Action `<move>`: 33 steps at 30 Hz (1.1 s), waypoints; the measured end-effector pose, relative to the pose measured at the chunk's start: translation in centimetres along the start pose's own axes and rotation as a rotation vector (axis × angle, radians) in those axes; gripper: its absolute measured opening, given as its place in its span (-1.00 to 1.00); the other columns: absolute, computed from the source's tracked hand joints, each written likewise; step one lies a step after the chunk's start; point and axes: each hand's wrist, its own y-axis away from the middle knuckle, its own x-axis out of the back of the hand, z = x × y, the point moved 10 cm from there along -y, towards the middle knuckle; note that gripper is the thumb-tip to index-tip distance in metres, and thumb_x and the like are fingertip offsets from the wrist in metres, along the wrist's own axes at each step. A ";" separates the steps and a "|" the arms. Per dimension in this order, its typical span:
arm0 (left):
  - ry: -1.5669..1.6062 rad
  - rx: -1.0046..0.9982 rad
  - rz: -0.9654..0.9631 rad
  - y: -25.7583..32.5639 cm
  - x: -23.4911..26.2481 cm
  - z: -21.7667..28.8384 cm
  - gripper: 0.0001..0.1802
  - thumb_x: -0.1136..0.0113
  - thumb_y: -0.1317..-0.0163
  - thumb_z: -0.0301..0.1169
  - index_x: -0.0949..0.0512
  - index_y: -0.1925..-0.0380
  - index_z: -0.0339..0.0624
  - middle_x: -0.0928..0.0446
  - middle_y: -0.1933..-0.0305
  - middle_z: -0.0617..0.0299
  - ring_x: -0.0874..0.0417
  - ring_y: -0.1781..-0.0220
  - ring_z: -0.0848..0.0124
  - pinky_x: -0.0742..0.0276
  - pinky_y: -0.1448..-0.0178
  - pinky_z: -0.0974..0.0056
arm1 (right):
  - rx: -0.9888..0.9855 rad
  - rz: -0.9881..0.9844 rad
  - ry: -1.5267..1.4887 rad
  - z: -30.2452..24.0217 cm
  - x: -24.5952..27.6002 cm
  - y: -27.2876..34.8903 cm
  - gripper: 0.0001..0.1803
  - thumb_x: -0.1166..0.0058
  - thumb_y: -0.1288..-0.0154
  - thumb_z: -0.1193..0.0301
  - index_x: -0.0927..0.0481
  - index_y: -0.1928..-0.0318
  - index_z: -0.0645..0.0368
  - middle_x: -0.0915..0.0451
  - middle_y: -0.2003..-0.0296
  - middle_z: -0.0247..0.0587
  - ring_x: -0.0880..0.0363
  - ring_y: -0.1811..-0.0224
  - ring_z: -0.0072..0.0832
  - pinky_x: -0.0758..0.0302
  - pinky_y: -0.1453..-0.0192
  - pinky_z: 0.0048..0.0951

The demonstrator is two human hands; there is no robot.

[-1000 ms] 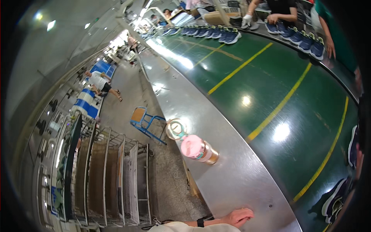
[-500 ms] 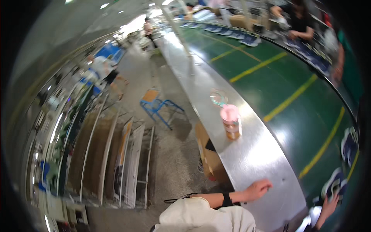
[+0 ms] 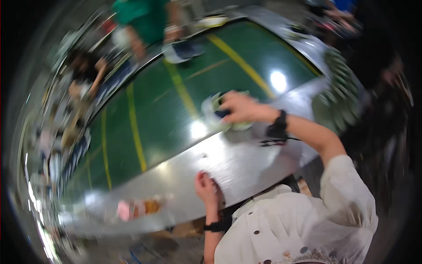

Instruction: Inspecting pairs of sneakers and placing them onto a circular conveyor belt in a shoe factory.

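Observation:
My right hand [image 3: 239,108] reaches over the near edge of the green conveyor belt [image 3: 154,110]. Its fingers are closed on a navy shoe with a white sole [image 3: 209,109], smeared by motion. A pale patch under the hand may be part of that shoe or a second one; I cannot tell. My left hand [image 3: 205,188] rests by the near edge of the metal ledge [image 3: 176,187], its fingers curled in with nothing visible in them. Both wrists wear black bands.
A pink-lidded cup [image 3: 127,210] is on the ledge at left. Across the belt, a person in green [image 3: 143,20] has a hand at a navy-and-white shoe [image 3: 182,51]. Another person sits at far left. Stacked greenish shoe-shaped pieces [image 3: 336,94] stand at right.
The view has swung to the right. My right hand, at the lower right edge by a shoe before, is now mid-view with a shoe. My left hand stays by the ledge, fingers curled.

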 end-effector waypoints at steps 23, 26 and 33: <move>0.644 0.372 -0.148 1.7 -3.6 -0.3 -0.40 -0.02 -0.05 -0.60 -0.31 -0.20 -0.23 -0.47 -0.07 0.11 -0.54 -0.07 0.23 -0.52 -0.13 0.18 | -0.754 0.192 -1.258 -0.7 -6.9 13.3 -0.36 -0.04 -0.01 0.48 -0.39 -0.22 0.17 -0.62 0.11 -0.09 -0.64 0.14 -0.31 -0.55 0.06 -0.36; 1.095 0.600 -0.158 2.2 -3.8 -1.8 -0.47 0.00 -0.17 -0.39 -0.35 -0.18 -0.26 -0.48 -0.13 0.05 -0.53 -0.14 0.17 -0.48 -0.22 0.08 | -0.890 0.421 -1.841 -1.9 -8.1 17.1 -0.41 -0.08 -0.08 0.50 -0.42 -0.21 0.07 -0.57 0.01 -0.27 -0.58 0.00 -0.39 -0.52 -0.12 -0.28; 1.564 0.390 -0.759 4.3 -7.4 4.6 -0.43 0.15 -0.29 -0.27 -0.24 -0.27 -0.31 -0.38 -0.25 -0.03 -0.44 -0.26 0.07 -0.37 -0.32 -0.06 | -1.039 0.506 -2.199 -2.7 -13.7 19.7 -0.44 -0.14 -0.20 0.35 -0.38 -0.24 0.03 -0.48 -0.13 -0.24 -0.47 -0.17 -0.37 -0.43 -0.26 -0.17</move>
